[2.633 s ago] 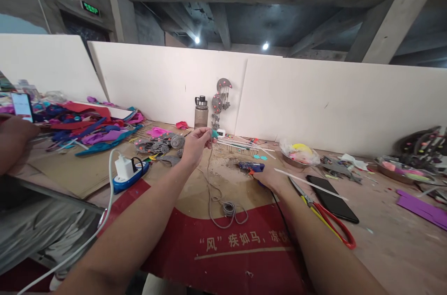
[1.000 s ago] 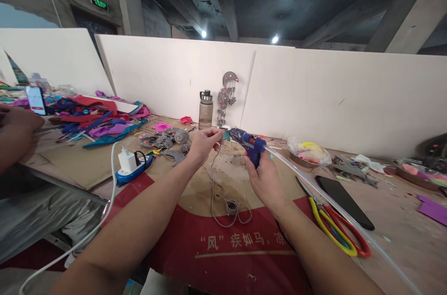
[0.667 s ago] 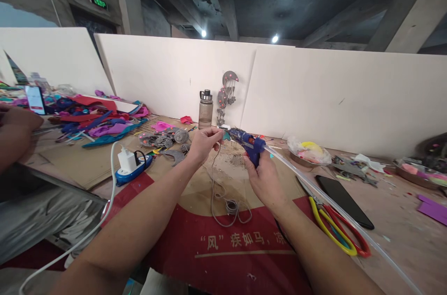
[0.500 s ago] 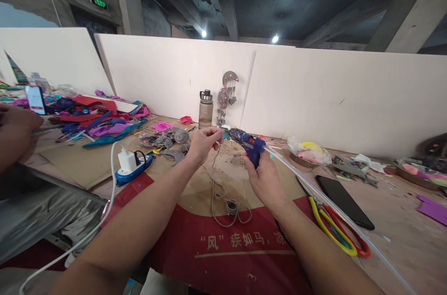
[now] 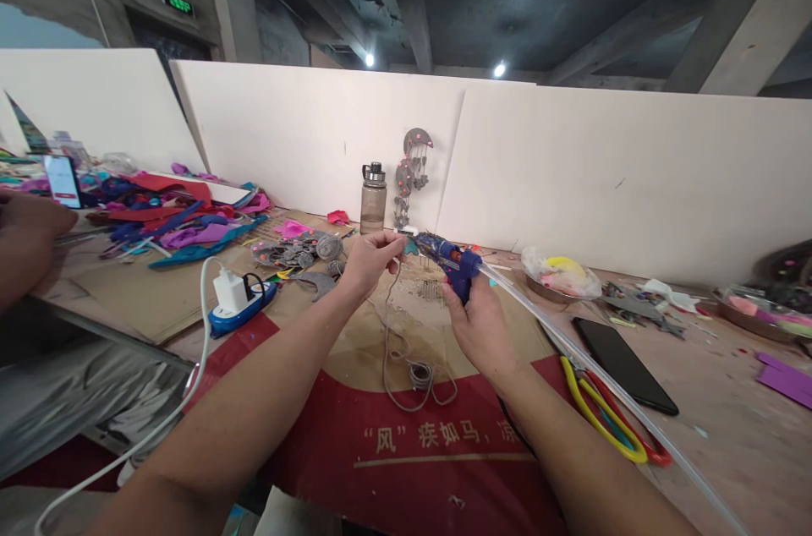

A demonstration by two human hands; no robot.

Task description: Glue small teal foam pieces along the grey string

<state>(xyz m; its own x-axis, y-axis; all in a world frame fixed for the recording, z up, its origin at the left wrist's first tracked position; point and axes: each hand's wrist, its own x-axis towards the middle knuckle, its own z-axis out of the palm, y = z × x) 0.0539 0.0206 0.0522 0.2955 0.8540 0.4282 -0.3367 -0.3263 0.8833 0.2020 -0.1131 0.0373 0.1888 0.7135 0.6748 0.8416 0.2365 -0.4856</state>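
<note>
My right hand (image 5: 479, 320) is wrapped round the handle of a blue hot glue gun (image 5: 460, 265), from which a long clear glue stick (image 5: 609, 396) runs back to the lower right. The gun's nozzle points left, close to the fingertips of my left hand (image 5: 374, 261). Those fingers pinch the end of a thin grey cord (image 5: 386, 358); a small teal piece (image 5: 411, 246) shows beside them, and I cannot tell whether it is held. The cord hangs down to a loose coil (image 5: 419, 375) on the brown and red paper.
Left of my arm stand a blue power strip (image 5: 244, 312) and grey felt pieces (image 5: 295, 253). A water bottle (image 5: 373, 202) stands behind my hands. Scissors (image 5: 602, 409) and a black phone (image 5: 625, 363) lie right. At far left is another person's hand (image 5: 35, 223).
Both hands, the glue gun and the cord stay almost exactly where they were. The view has shifted only very slightly.
</note>
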